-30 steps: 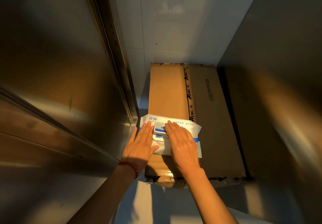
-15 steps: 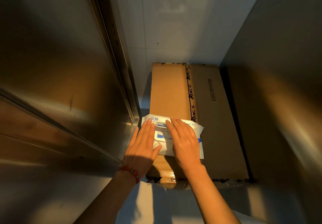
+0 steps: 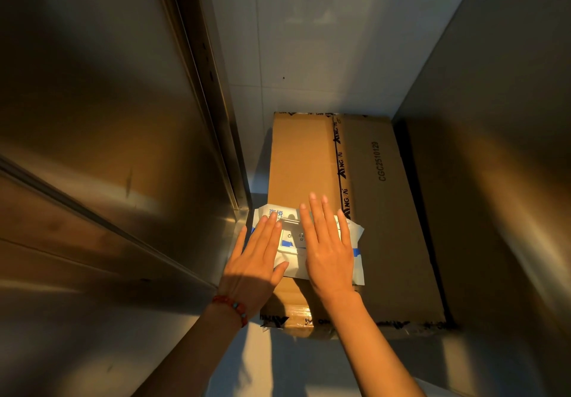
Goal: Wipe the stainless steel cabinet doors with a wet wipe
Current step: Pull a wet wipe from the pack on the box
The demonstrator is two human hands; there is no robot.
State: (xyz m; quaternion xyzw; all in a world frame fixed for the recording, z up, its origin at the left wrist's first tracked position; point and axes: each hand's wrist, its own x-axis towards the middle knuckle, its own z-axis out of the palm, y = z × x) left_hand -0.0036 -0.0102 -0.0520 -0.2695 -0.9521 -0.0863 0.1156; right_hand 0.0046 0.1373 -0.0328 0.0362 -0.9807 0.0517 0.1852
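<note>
A white and blue pack of wet wipes (image 3: 293, 242) lies flat on the near end of a brown cardboard box (image 3: 370, 211). My left hand (image 3: 256, 260) rests on the pack's left side with straight fingers. My right hand (image 3: 329, 242) lies flat on its right side, fingertips reaching past the far edge onto the cardboard. The pack's plastic lid shows between the two hands. A stainless steel cabinet door (image 3: 92, 149) fills the left of the view.
A second steel panel (image 3: 494, 180) stands to the right of the box. White tiled wall (image 3: 309, 41) rises behind the box. Pale floor (image 3: 293, 365) lies in front of it. The box sits in a narrow gap between the two steel surfaces.
Both hands have slid slightly forward and apart on the pack, uncovering more of the lid between them. The pack has stayed in place.
</note>
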